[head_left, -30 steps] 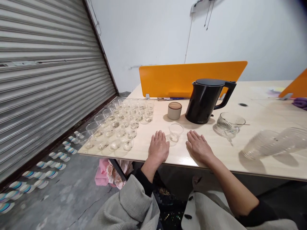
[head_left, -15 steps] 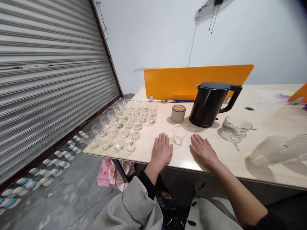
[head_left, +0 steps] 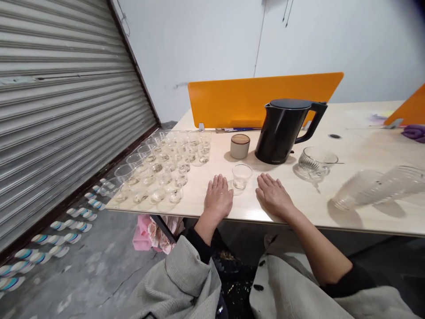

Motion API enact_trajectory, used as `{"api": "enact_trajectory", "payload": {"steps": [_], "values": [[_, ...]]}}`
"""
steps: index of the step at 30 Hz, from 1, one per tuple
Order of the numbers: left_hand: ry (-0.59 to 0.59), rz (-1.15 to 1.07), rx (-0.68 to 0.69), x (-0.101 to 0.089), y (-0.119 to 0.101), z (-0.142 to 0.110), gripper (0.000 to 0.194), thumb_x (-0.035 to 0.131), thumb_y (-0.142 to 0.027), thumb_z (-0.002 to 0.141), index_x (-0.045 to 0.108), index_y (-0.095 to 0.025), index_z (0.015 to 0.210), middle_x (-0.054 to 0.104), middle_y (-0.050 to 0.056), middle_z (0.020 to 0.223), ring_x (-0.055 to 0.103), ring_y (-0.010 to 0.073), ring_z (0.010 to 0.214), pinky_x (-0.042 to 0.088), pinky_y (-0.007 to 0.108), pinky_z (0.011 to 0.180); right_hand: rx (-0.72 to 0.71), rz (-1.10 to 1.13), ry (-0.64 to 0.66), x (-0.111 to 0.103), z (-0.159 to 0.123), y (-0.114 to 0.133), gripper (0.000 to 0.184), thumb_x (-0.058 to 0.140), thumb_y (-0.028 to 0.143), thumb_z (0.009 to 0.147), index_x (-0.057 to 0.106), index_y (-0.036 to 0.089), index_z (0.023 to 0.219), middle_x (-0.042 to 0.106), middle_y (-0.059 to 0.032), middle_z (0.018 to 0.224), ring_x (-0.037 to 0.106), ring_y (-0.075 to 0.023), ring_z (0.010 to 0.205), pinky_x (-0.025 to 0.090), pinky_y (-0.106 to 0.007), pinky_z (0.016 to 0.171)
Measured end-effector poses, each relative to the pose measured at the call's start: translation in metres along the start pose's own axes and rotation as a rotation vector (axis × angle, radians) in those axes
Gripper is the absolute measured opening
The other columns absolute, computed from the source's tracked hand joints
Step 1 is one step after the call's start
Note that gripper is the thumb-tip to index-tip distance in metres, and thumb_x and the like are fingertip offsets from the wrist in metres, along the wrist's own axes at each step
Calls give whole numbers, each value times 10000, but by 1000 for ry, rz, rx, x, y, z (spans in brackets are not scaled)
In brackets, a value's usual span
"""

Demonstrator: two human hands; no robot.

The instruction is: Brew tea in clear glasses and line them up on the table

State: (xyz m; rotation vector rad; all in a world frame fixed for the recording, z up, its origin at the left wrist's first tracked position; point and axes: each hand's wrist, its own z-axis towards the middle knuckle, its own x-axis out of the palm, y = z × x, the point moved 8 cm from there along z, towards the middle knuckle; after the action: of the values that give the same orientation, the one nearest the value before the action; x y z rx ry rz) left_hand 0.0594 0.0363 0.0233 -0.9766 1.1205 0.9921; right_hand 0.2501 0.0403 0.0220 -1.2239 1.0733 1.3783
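Left hand (head_left: 218, 197): spread open, pressed flat on table (head_left: 194, 197), nothing held.
Right hand (head_left: 274, 195): likewise open and flat, nothing held.
Between hands: glass (head_left: 241, 176), untouched.
Behind glass: kettle (head_left: 278, 133), jar (head_left: 240, 146).

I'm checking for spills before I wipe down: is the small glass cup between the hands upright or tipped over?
Upright: the small glass cup stands on its base with its open rim facing up, between the left hand and the right hand.

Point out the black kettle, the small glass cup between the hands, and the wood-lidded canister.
Black kettle (head_left: 276, 133), head view, on its body.
Small glass cup (head_left: 241, 177), head view, on its side wall.
Wood-lidded canister (head_left: 240, 139), head view, on its lid.
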Motion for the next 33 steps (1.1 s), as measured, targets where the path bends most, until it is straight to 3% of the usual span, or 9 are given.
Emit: {"api": "enact_trajectory", "payload": {"steps": [10,33], "values": [[-10,-6,9,0,0,0,618,307,-363,1069,357,-20,1581,288,181,1686,228,316,1585,205,494,1298,18,-15,39,-1,-1,1,618,273,338,1051,372,53,1590,299,-166,1690,234,-303,1577,216,-540,1268],[-25,-5,15,3,0,1,622,312,-373,1064,362,-28,1579,291,185,1684,236,313,1583,217,494,1292,-8,2,-11,2,0,-2,606,286,352,1038,418,82,1564,347,-183,1666,283,-323,1558,253,-570,1246]]}}
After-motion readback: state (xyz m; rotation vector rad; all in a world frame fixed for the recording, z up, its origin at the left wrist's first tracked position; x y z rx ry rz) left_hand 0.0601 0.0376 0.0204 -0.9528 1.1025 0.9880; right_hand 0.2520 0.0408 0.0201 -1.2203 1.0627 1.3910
